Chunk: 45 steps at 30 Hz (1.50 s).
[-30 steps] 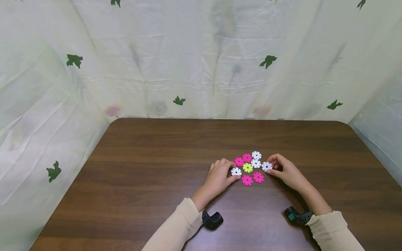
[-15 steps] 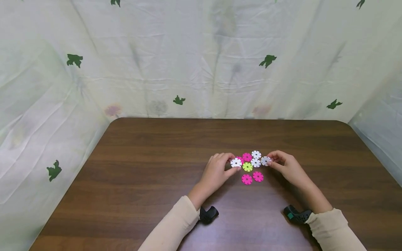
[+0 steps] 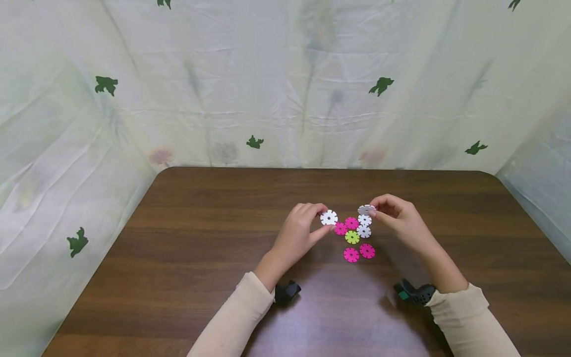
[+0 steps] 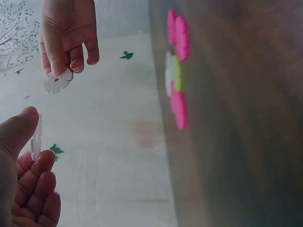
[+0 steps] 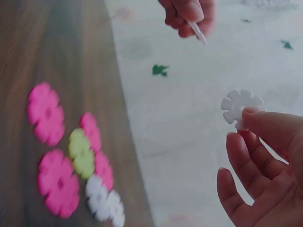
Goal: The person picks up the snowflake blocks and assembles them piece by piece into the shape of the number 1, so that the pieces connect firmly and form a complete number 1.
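My left hand [image 3: 300, 233] pinches a white notched disc [image 3: 328, 217] by its edges between thumb and fingers, above the table. Across from it, my right hand [image 3: 403, 218] pinches a second white notched disc [image 5: 239, 108] between thumb and forefinger, tilted in the head view. The two held discs are apart. Below them on the table lie a yellow-green disc [image 3: 352, 237], two white discs [image 3: 364, 231] beside it, a pair of pink discs [image 3: 341, 228] behind it and another pair of pink discs [image 3: 367, 251] nearer me.
The brown wooden table [image 3: 200, 258] extends to all sides of the discs. Behind it hangs a pale curtain [image 3: 276, 74] with green bird shapes. A black wrist camera [image 3: 287, 292] sits at my left wrist, another wrist camera [image 3: 415, 292] at my right.
Both hands have lifted their white discs up off the table, moving away from me. The right disc has also shifted left and tilted. The discs on the table stay where they were.
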### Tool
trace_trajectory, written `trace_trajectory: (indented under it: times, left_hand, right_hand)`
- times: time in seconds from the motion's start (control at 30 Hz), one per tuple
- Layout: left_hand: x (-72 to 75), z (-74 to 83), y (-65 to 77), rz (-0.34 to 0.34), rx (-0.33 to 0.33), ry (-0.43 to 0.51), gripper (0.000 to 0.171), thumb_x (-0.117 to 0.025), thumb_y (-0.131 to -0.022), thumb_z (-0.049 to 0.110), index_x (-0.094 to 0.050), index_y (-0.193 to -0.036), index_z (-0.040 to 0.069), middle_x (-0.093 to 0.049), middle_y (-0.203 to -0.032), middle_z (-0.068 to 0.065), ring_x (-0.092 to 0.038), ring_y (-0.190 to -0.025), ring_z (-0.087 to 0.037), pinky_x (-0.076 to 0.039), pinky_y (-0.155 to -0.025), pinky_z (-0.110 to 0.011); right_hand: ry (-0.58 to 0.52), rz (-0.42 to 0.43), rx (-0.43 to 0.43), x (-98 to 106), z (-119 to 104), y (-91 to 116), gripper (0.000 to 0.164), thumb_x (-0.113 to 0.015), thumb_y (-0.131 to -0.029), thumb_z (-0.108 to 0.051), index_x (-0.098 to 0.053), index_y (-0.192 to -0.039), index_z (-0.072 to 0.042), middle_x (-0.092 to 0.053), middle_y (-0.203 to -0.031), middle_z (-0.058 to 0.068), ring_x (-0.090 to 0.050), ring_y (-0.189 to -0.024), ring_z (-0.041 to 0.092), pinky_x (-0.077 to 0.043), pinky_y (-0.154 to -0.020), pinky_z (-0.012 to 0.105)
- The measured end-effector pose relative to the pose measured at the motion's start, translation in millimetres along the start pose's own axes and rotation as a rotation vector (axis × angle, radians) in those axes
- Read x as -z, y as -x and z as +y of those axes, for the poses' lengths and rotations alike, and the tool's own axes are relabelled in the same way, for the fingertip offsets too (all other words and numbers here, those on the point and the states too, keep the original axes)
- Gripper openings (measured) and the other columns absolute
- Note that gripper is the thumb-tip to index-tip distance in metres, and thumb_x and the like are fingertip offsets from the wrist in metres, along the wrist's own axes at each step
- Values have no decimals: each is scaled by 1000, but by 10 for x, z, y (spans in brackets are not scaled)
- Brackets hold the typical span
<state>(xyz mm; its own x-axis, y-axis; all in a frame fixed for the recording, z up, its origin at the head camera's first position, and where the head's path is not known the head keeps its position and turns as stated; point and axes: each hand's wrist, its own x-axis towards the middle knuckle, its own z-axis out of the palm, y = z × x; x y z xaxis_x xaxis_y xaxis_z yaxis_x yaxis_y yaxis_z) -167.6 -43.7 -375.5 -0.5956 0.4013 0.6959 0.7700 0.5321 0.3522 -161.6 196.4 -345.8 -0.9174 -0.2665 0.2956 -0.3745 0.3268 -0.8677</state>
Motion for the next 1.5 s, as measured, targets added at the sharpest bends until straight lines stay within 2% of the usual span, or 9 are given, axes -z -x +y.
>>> trace_trajectory:
  times: [0.07,0.2,0.47,0.97,1.23,1.4,1.5]
  left_hand:
    - [40,-3,-31,10,-13,-1,33,-75,-73,16,-59,-97,1,-61,-90,-5,-53,-84,-18,-41,-80,-25]
    - [119,5,-98,31,-29,-5,33,-75,-73,17,-59,-98,1,-61,-91,-5,-52,-86,-18,-40,-81,-24]
    - [224,28,-166,46,-27,-6,34,-75,-74,18,-59,-99,1,-62,-93,-5,-52,-88,-17,-39,-82,-24]
    - [190,40,-144,41,-57,45,37,-75,-74,15,-60,-103,-1,-62,-96,-7,-53,-89,-18,-41,-82,-23]
    - [201,68,-130,21,-52,166,36,-74,-71,3,-60,-103,-6,-60,-95,-10,-58,-79,-12,-44,-72,-11]
    - [201,84,-130,35,-40,226,34,-73,-73,2,-60,-103,-8,-61,-96,-12,-59,-81,-14,-45,-73,-13]
    - [187,100,-129,63,-12,306,32,-72,-73,1,-60,-102,-8,-61,-95,-14,-60,-78,-15,-47,-70,-15]
  right_hand:
    - [-5,1,16,-36,-130,-26,11,-60,-82,5,-57,-93,6,-58,-85,17,-54,-70,11,-46,-60,22]
    - [-26,8,55,-89,-247,-91,11,-60,-81,7,-57,-91,7,-58,-84,16,-55,-68,12,-46,-58,24]
    - [-125,-1,116,-187,-142,-211,13,-61,-80,8,-59,-92,3,-59,-86,7,-58,-72,15,-48,-65,25]
    - [-207,-14,176,-328,-139,-225,16,-61,-78,12,-61,-91,5,-60,-86,12,-59,-73,19,-50,-68,27]
    - [-193,0,245,-354,-111,-214,13,-63,-76,11,-63,-87,5,-61,-82,12,-57,-70,21,-49,-63,24]
    - [-191,5,298,-374,-80,-214,10,-63,-77,10,-63,-86,5,-61,-79,14,-56,-67,18,-49,-61,22]
    - [-200,13,319,-383,-79,-212,9,-63,-78,9,-64,-86,5,-61,-78,16,-56,-67,18,-48,-60,23]
